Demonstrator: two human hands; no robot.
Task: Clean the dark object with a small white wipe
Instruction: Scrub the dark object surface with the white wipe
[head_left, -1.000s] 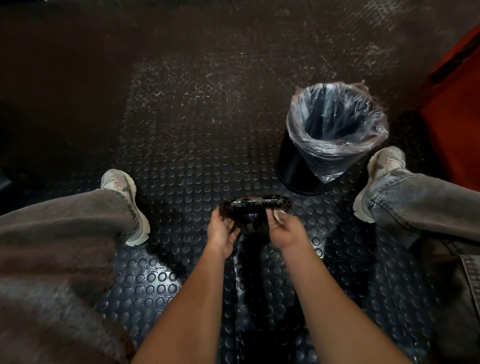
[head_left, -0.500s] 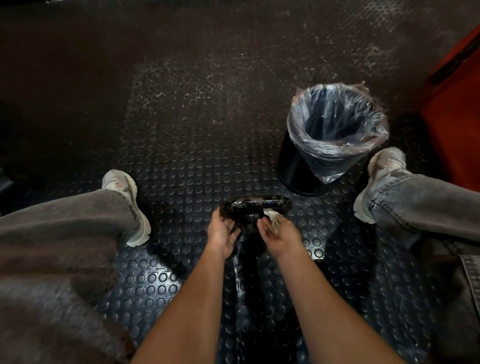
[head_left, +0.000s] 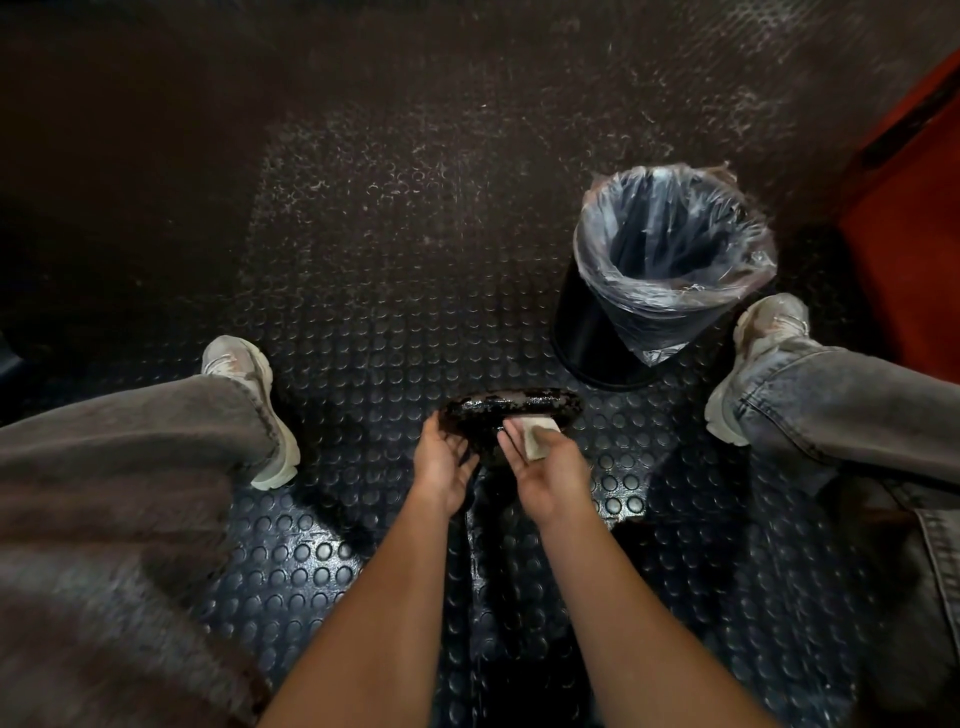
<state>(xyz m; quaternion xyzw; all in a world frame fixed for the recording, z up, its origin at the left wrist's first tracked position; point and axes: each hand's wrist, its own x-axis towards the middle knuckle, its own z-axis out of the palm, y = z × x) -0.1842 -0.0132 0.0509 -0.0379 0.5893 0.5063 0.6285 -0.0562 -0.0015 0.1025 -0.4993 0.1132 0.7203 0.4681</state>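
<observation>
The dark object (head_left: 511, 408), a glossy rounded form, is held above the studded floor (head_left: 363, 291) between the person's feet, just ahead of both hands. The white wipe (head_left: 537, 435) lies against its near right side. The right hand (head_left: 545, 467) has its grip clenched on the wipe, pinching it at the fingertips. The left hand (head_left: 444, 467) cups the object's near left underside, fingers curled around it. A lined bin (head_left: 670, 270) stands beyond, near the right shoe (head_left: 758, 353).
</observation>
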